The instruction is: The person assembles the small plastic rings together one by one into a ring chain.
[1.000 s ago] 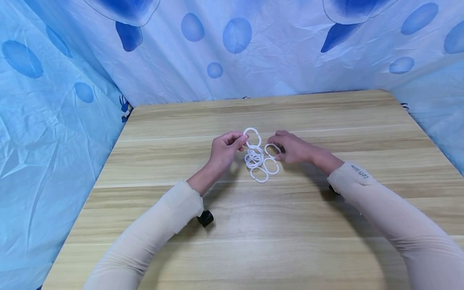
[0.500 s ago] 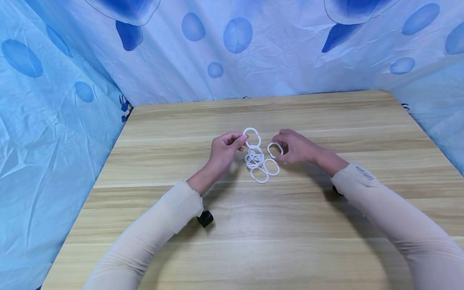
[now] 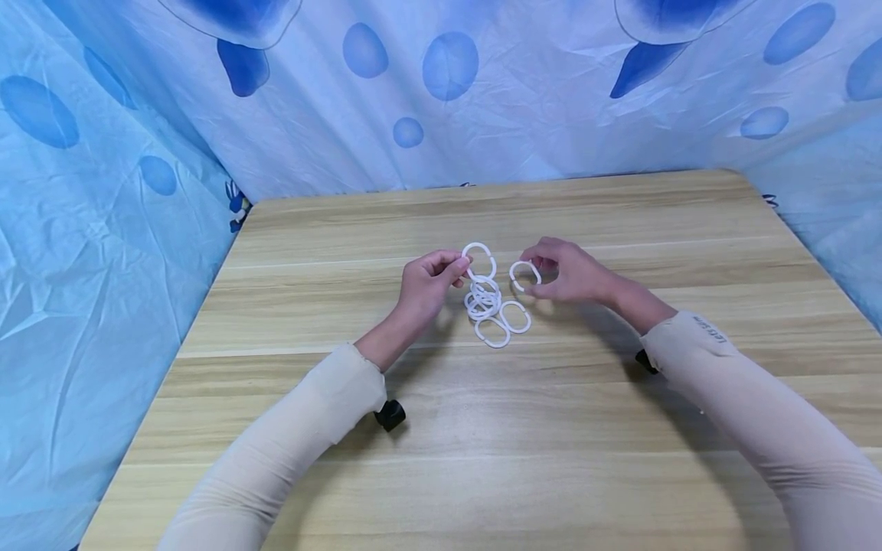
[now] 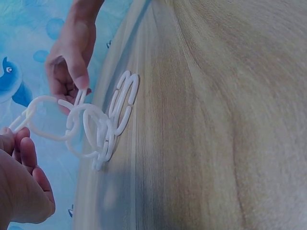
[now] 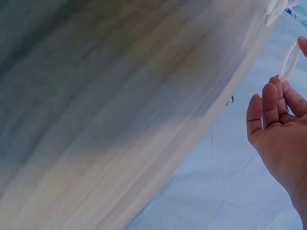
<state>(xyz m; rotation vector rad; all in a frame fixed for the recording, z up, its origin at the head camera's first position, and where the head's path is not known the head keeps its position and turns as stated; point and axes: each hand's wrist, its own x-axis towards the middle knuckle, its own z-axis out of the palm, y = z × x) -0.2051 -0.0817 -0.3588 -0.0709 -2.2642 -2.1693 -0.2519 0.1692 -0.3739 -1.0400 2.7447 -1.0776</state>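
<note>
Between finger and thumb, my left hand pinches a white plastic curtain ring. From that ring hangs a chain of several linked white rings, bunched toward the table in the head view. My right hand pinches one separate white ring, gapped on one side and held just right of the chain. Two loose rings, a lower-left one and a right one, lie by the bunch. In the right wrist view the ring is seen nearly edge-on at the fingertips.
The wood-grain table stretches around both hands, its far edge meeting a blue patterned curtain. Small black devices sit under the cuffs, one at the left wrist and one at the right.
My right hand has raised its ring up and away from the loose rings, shifting slightly to the right. The left hand and its chain have stayed in place.
</note>
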